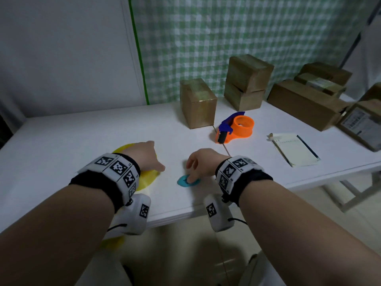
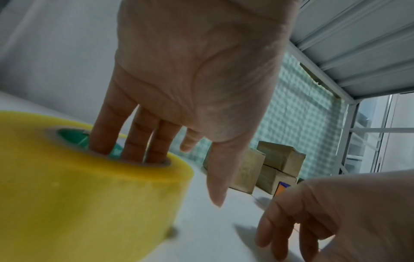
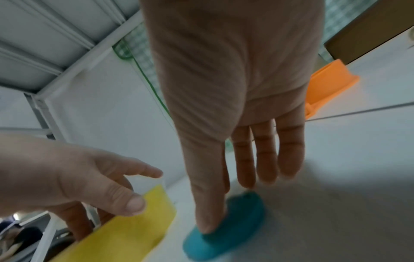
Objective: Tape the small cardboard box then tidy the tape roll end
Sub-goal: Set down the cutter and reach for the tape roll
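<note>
A thick yellow tape roll (image 1: 148, 178) (image 2: 89, 195) (image 3: 134, 230) lies flat near the table's front edge. My left hand (image 1: 152, 159) (image 2: 156, 141) rests on it with straight fingers (image 2: 105, 134) reaching into its green core, and the thumb sticks out to the side. Just right of the roll lies a small blue oval disc (image 1: 184, 182) (image 3: 235, 230). My right hand (image 1: 193, 170) (image 3: 224, 195) pinches it between thumb and forefinger. The small cardboard box (image 1: 198, 106) (image 2: 248, 170) stands upright farther back, taped on top, with neither hand near it.
An orange and blue tape dispenser (image 1: 237, 129) (image 3: 329, 83) sits right of the small box. Two stacked boxes (image 1: 247, 83) stand behind it, with more boxes (image 1: 305, 104) at the right. A notebook (image 1: 294, 149) lies on the white table (image 1: 82, 131).
</note>
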